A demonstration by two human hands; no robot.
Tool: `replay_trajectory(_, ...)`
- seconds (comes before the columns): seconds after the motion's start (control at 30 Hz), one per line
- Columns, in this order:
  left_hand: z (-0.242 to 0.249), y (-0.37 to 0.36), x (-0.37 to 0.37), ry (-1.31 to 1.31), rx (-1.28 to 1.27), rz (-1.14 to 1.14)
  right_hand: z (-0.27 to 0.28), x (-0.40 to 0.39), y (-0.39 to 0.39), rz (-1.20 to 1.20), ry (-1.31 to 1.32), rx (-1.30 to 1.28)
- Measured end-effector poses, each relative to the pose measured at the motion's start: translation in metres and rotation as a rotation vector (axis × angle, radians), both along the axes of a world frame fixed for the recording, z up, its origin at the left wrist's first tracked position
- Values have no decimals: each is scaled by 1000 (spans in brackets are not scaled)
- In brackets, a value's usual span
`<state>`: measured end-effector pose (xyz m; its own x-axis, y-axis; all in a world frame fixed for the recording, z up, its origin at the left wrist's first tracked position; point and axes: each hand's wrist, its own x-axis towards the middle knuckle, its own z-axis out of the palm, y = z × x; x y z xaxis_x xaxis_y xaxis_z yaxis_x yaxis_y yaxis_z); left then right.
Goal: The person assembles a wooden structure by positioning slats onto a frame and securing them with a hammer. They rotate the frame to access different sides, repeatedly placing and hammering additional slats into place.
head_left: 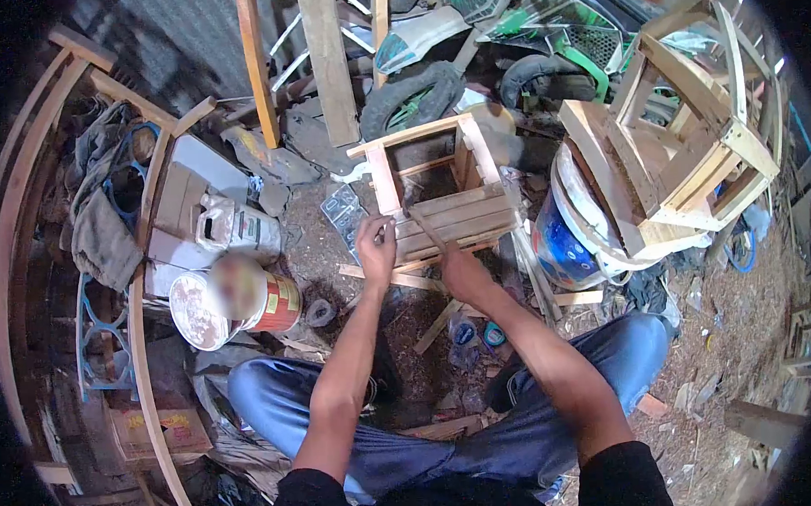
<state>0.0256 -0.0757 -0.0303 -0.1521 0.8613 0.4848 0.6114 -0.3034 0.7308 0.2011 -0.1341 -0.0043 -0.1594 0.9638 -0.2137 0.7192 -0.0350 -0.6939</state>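
A small wooden stool-like frame [455, 216] with slats across its near part rests on the ground in front of me. My left hand [375, 245] is at its left edge, fingers pinched together; what they hold, if anything, is too small to name. My right hand [465, 273] is closed around the near end of a hammer-like tool [427, 229], whose far end lies over the slats near the frame's left post. The tool's head is hard to make out.
At the right, a larger wooden frame [690, 141] sits on a blue bucket [563, 237]. Paint containers [281, 304] and a white jug [242, 228] stand at the left. Planks [328, 66] lean behind, beside motorbike parts. Wood scraps and a blue-lidded jar [493, 334] lie nearby.
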Motion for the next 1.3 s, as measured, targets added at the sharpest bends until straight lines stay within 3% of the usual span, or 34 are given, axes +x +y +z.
replay_trajectory(0.17,-15,6,-16,-119,8,30,-2,5,8,29,13,52)
replay_trajectory(0.33,-23,9,-18,-116,51,71,54,-14,13,-37,102,137)
replay_trajectory(0.57,-37,15,-22,-121,38,103,35,-24,7,79,-69,51)
replay_trajectory(0.77,-20,6,-19,-248,9,89,78,-39,5,-20,-88,123)
replay_trajectory(0.9,-21,6,-20,-264,5,44,43,-24,5,46,-169,123)
replay_trajectory(1.07,-23,7,-20,-198,30,66,74,-36,8,-54,-185,20)
replay_trajectory(1.13,-23,6,-19,-289,-22,52,80,-39,5,-76,-52,208)
replay_trajectory(1.3,-24,7,-19,-193,2,76,44,-25,9,-7,-108,140)
